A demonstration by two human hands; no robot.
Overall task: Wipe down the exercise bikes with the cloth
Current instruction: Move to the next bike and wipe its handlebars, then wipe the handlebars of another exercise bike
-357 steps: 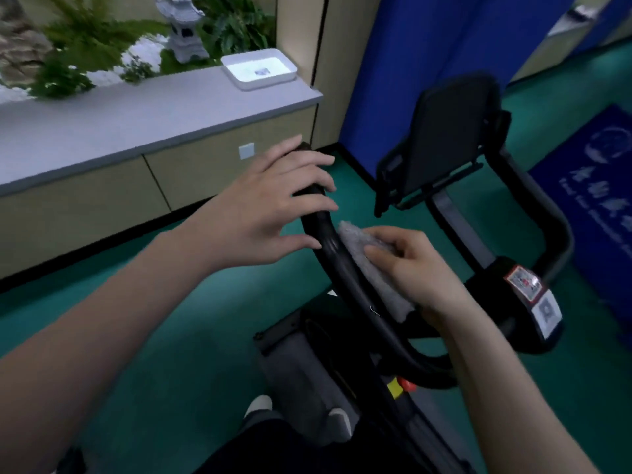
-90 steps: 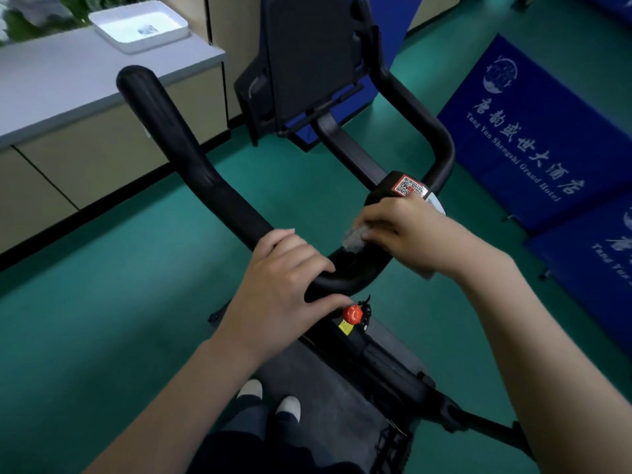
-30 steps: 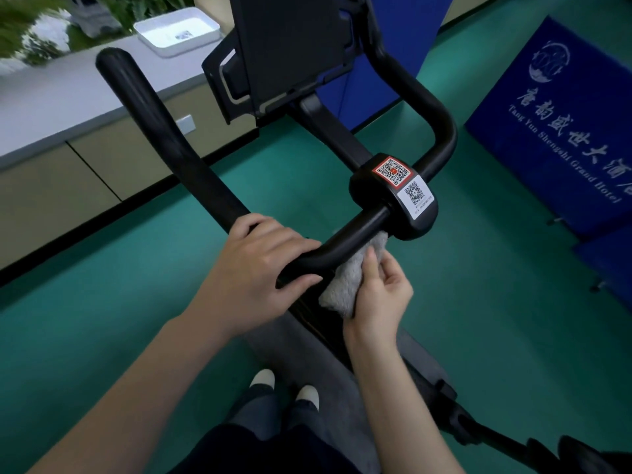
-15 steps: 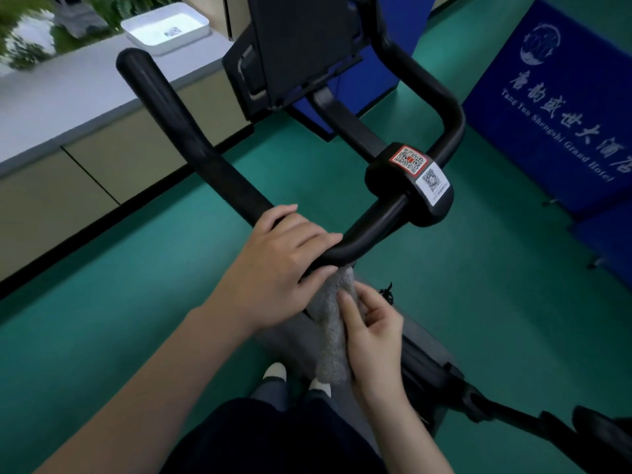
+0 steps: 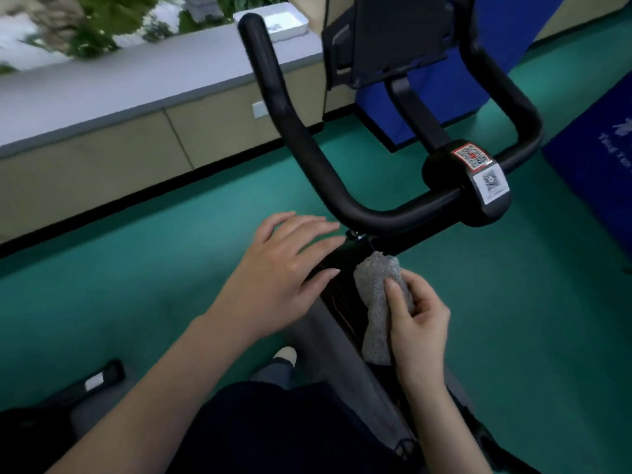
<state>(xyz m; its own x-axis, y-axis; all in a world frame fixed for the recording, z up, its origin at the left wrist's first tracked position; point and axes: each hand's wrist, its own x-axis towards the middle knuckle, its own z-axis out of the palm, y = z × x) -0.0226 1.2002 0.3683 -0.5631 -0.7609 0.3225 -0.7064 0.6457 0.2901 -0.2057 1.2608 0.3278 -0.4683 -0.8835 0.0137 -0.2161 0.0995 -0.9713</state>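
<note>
The black handlebar [image 5: 307, 159] of the exercise bike curves across the middle of the view, with a hub [image 5: 468, 186] bearing QR stickers at its right. Below the bar, my right hand [image 5: 415, 319] pinches a grey cloth [image 5: 376, 302] against the bike's dark stem [image 5: 345, 261]. My left hand [image 5: 284, 268] hovers just left of the stem with fingers spread and straight, holding nothing. The console screen [image 5: 400, 32] stands at the top.
A grey-topped counter [image 5: 136, 87] with a white tray [image 5: 277, 18] and plants runs along the left. Blue mats [image 5: 588, 172] lie on the green floor at the right. Another machine's black part [image 5: 85, 384] sits bottom left. My shoe [image 5: 284, 355] shows below.
My left hand has let go of the handlebar and spread open below it. My right hand with the cloth has dropped from the bar's underside to the stem. The view shifted.
</note>
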